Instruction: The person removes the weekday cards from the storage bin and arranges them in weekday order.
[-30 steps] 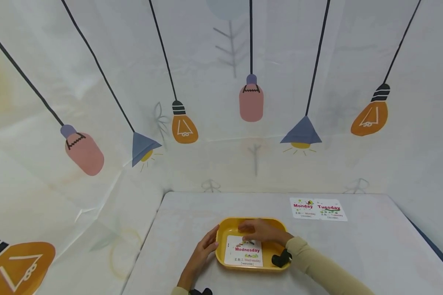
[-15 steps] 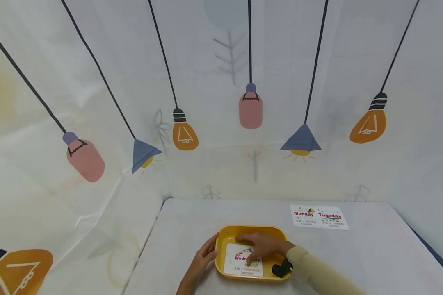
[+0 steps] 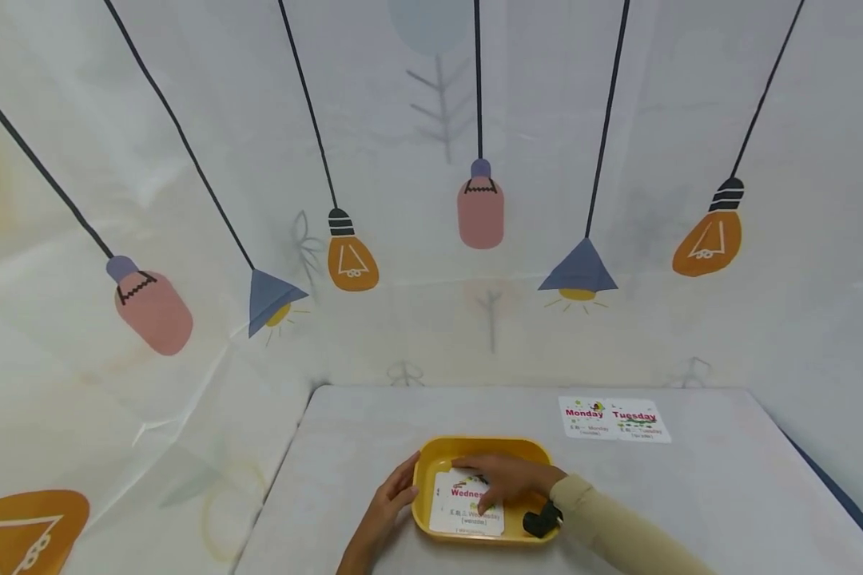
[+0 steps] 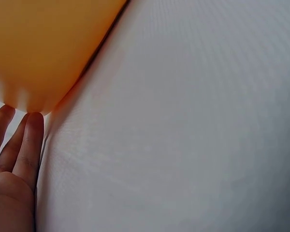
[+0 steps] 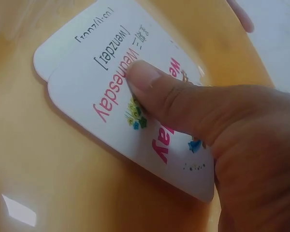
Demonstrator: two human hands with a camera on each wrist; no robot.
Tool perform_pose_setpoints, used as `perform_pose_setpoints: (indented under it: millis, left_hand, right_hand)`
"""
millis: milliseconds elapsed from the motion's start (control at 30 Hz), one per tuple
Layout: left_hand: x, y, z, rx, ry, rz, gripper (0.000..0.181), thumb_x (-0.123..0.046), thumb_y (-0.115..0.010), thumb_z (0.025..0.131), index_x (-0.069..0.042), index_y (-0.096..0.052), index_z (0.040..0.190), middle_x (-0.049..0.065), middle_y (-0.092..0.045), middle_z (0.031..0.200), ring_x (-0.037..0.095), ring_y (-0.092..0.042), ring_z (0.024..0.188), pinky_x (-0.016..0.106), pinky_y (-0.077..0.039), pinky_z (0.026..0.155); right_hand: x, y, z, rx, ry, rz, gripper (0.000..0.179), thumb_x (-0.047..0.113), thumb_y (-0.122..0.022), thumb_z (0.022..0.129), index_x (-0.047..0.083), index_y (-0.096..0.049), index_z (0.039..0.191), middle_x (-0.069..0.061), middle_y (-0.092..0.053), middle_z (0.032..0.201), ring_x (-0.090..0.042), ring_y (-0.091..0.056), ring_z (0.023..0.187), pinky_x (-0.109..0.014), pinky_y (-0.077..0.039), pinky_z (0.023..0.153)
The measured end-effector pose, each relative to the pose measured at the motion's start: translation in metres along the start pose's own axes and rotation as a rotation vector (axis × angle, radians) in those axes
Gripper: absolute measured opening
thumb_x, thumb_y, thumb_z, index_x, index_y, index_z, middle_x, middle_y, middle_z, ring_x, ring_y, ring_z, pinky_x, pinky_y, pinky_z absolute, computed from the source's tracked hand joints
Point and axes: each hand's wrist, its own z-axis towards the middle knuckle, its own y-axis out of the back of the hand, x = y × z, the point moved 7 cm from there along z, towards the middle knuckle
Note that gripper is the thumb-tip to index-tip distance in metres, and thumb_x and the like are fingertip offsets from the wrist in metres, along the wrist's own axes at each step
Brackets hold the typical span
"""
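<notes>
A yellow tray (image 3: 475, 444) sits on the white table. My left hand (image 3: 388, 499) is at its left end; in the left wrist view, straight fingers (image 4: 30, 140) touch the tray's outer wall (image 4: 43, 53). Inside the tray, my right hand (image 3: 507, 477) holds the top "Wednesday" card (image 3: 460, 515), with the thumb laid flat across its printed face. The right wrist view has this card (image 5: 77, 94) slid a little off another white card (image 5: 58, 53) beneath it. My other right fingers are mostly hidden there.
"Monday" (image 3: 584, 418) and "Tuesday" (image 3: 638, 420) cards lie side by side on the table, behind and to the right of the tray. A black wrist device (image 3: 542, 521) hangs over the tray's right end. Beyond the table rises a lamp-printed sheet (image 3: 417, 335).
My right hand has come down onto the "Wednesday" card, with the thumb over its face. That card has shifted, so an edge of the one below shows. My left hand stays at the tray.
</notes>
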Motion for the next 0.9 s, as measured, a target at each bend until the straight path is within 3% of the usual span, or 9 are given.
perform_pose_setpoints:
  millis: [133,300,433,600,733,900]
  left_hand:
    - [-0.002,0.0,0.001,0.001,0.009,0.019,0.06,-0.027,-0.055,0.103,-0.01,-0.034,0.156,0.018,-0.03,0.162,0.039,-0.034,0.147,0.026,-0.047,0.107]
    - [0.0,0.003,0.0,-0.04,0.05,0.027,0.059,-0.031,-0.056,0.101,-0.014,-0.038,0.155,0.014,-0.031,0.162,0.038,-0.034,0.147,0.038,-0.045,0.111]
    - [0.003,0.003,0.0,-0.026,0.047,0.029,0.059,-0.032,-0.055,0.102,-0.015,-0.036,0.156,0.015,-0.03,0.163,0.039,-0.033,0.148,0.036,-0.046,0.11]
    - [0.002,0.003,0.0,-0.01,0.013,-0.003,0.059,-0.029,-0.054,0.103,-0.016,-0.035,0.156,0.017,-0.031,0.162,0.038,-0.03,0.149,0.025,-0.047,0.106]
    - [0.001,0.003,0.0,-0.005,0.013,-0.011,0.059,-0.03,-0.054,0.103,-0.016,-0.035,0.156,0.017,-0.031,0.162,0.038,-0.031,0.149,0.024,-0.048,0.104]
    - [0.002,0.003,0.0,-0.014,0.028,0.01,0.059,-0.031,-0.054,0.103,-0.016,-0.035,0.156,0.016,-0.032,0.162,0.037,-0.032,0.148,0.027,-0.048,0.105]
  right_hand:
    - [-0.002,0.001,0.002,-0.012,-0.011,-0.004,0.08,0.049,-0.074,0.083,0.026,-0.041,0.153,0.005,-0.046,0.155,-0.013,-0.048,0.138,-0.039,-0.041,0.115]
    - [0.009,0.005,0.005,-0.041,0.084,-0.07,0.08,0.044,-0.074,0.084,0.015,-0.043,0.152,-0.001,-0.048,0.154,-0.017,-0.047,0.14,-0.036,-0.041,0.115]
    - [0.021,0.01,0.004,-0.034,0.125,-0.115,0.078,0.036,-0.076,0.084,0.01,-0.045,0.15,-0.005,-0.049,0.153,-0.022,-0.046,0.141,-0.036,-0.041,0.115]
    - [0.031,0.014,0.002,-0.023,0.144,-0.173,0.074,0.034,-0.074,0.086,0.011,-0.046,0.15,-0.006,-0.047,0.154,-0.024,-0.045,0.141,-0.038,-0.041,0.115]
    - [0.036,0.016,0.0,-0.038,0.185,-0.235,0.068,0.034,-0.073,0.086,0.012,-0.051,0.147,-0.006,-0.047,0.154,-0.025,-0.047,0.139,-0.038,-0.044,0.113]
    - [0.039,0.019,0.001,-0.037,0.193,-0.196,0.058,0.027,-0.073,0.089,0.017,-0.056,0.144,-0.004,-0.049,0.153,-0.024,-0.051,0.138,-0.035,-0.047,0.11]
